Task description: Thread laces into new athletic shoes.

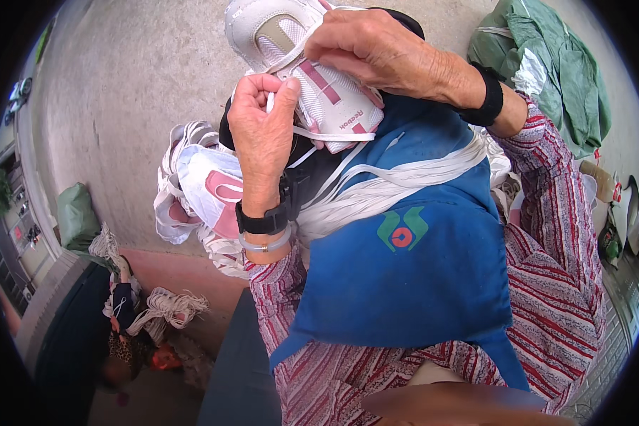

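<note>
A white and pink sneaker (337, 103) lies over my lap at the top of the view. A white shoelace (288, 59) runs across its eyelets, between my hands. My left hand (263, 131) is at the sneaker's left edge, thumb and forefinger pinched on a white lace end. My right hand (376, 53) is closed on the lace above the tongue area, its fingertips partly hidden. Below the sneaker, a bunch of loose white shoelaces (405, 181) is spread across my blue apron (433, 284).
More white and pink shoe pieces (216, 188) are heaped left of my lap. A large green sack (547, 85) stands at the far right on the concrete floor (135, 78). Another person's arm (121, 298) shows at lower left, near a bundle of white laces (167, 309). A smaller green sack (77, 213) stands nearby.
</note>
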Tool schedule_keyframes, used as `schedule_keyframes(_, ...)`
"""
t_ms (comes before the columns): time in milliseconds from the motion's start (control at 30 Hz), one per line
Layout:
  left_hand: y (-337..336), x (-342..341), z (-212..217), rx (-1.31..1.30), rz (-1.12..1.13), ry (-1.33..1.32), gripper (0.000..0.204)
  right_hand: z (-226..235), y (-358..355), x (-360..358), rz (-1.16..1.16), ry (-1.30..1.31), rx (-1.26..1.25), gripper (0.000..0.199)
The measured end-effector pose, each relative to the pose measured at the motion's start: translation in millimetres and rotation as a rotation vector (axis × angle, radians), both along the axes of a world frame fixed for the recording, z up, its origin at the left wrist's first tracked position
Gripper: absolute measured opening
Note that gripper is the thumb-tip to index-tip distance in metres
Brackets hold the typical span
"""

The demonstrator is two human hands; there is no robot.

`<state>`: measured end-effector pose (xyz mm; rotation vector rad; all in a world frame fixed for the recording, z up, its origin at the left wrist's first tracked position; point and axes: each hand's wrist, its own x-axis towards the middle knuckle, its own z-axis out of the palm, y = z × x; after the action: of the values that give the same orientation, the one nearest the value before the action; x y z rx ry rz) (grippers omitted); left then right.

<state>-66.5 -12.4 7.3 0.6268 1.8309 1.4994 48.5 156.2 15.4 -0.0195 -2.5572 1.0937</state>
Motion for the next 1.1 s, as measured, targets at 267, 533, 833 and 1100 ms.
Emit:
schedule_keyframes(267, 2.3, -0.7, -5.3, -0.003, -0.007, -0.010, 0.020, -14.2, -20.4, -4.3, -0.216, 0.127, 0.104, 0.011)
schedule_keyframes(533, 5.2, 8.7, 0.5, -0.024, 0.047, -0.042, 0.019, -12.8, -26.7, -4.9, -0.306, 0.160, 0.040, 0.011)
schedule_keyframes(833, -2.4, 1.3, 0.4, 0.023, -0.020, -0.190, 0.023, 2.5, -15.1, -1.2, -0.261, -0.100, -0.304, 0.010)
schedule_keyframes(1100, 4.2, 11.3, 12.9, -0.148, -0.006, 0.000, 0.021, -2.9, -26.9, 3.8, -0.198, 0.072, -0.161, 0.008)
